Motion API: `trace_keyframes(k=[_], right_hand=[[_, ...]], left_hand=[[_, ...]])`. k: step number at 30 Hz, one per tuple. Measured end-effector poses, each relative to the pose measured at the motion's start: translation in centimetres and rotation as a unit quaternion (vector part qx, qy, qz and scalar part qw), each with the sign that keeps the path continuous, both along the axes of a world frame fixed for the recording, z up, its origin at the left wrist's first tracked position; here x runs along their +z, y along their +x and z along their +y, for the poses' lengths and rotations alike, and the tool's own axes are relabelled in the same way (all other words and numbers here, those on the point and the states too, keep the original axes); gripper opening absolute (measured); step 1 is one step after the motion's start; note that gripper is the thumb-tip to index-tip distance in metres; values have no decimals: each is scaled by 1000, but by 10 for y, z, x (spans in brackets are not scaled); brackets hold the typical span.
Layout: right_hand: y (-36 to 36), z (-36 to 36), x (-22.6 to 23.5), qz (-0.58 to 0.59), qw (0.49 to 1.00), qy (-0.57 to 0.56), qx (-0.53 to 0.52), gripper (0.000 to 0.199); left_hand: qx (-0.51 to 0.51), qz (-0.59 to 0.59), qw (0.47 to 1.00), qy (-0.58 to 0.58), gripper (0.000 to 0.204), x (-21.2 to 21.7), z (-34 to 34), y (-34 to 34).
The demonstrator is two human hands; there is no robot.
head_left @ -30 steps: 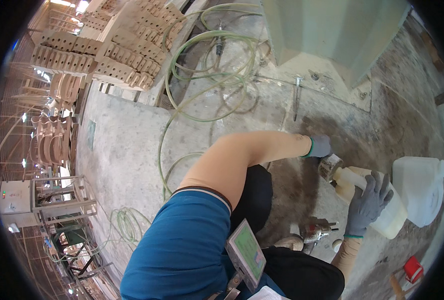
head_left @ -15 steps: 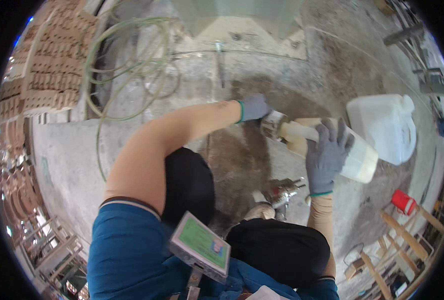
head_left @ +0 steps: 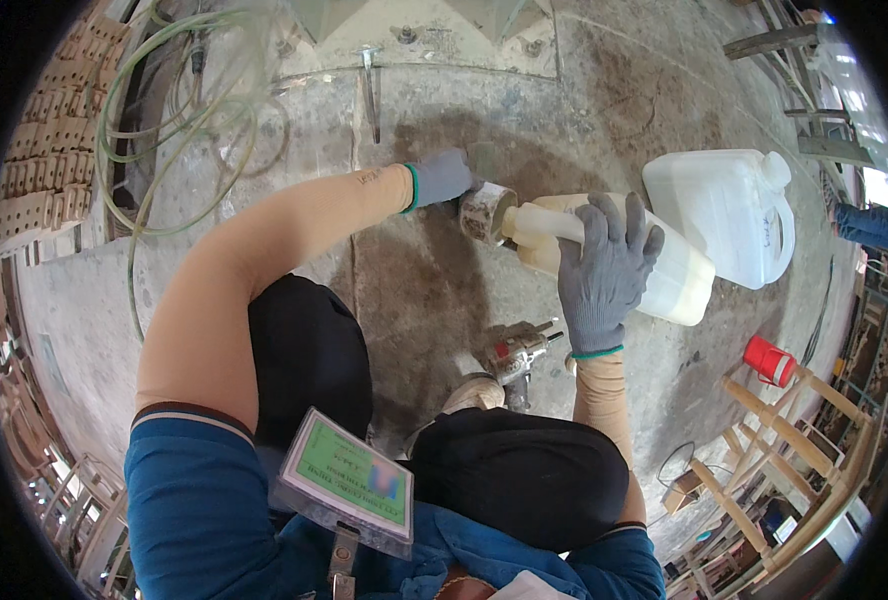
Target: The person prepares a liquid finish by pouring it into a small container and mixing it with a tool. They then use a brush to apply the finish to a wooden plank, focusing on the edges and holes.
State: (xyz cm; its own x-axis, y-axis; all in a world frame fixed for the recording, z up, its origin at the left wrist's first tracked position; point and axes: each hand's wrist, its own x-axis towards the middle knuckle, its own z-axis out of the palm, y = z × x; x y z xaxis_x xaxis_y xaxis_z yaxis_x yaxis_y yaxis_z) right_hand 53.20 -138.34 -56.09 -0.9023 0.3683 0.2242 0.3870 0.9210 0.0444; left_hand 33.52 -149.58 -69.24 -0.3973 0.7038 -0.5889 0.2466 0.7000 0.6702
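My left hand (head_left: 442, 178), in a grey glove with a green cuff, is closed at the far left side of a small stained cup (head_left: 482, 213); its fingertips are partly hidden. A translucent, yellowish plastic jug (head_left: 679, 285) lies tipped over with its neck at the cup's mouth. On top of it, my right hand (head_left: 609, 265), gloved alike, wraps its fingers over the handle. Whether liquid is flowing cannot be made out. A larger white jug (head_left: 714, 210) stands just beyond, to the right. Nearer my knees, a metal spray gun (head_left: 521, 355) rests beside my shoe.
A coiled pale green hose (head_left: 114, 150) lies on the concrete floor at far left, near stacked drilled wooden parts (head_left: 49, 190). A machine base (head_left: 414, 40) is straight ahead. At right are a red container (head_left: 769, 361) and wooden frames (head_left: 784, 440). Dark wet-looking patches stain the floor.
My view has shifted, so the whole scene sits further left and higher in the picture. Both hands keep their places at the cup and the jug.
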Motion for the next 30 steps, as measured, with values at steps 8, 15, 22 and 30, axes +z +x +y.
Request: trace_keyframes(k=[8, 15, 22, 30], right_hand=[[0, 1, -2, 6, 1000, -15, 6, 42], [2, 0, -2, 12, 1000, -19, 6, 42], [-1, -1, -1, 6, 1000, -11, 7, 39], [0, 2, -3, 0, 1000, -9, 9, 42]], left_hand=[[-210, 175, 962, 18, 25, 4, -1, 0], [-241, 233, 941, 44, 23, 4, -2, 2], [-95, 85, 992, 11, 35, 8, -3, -1], [-100, 72, 990, 62, 42, 15, -2, 1]])
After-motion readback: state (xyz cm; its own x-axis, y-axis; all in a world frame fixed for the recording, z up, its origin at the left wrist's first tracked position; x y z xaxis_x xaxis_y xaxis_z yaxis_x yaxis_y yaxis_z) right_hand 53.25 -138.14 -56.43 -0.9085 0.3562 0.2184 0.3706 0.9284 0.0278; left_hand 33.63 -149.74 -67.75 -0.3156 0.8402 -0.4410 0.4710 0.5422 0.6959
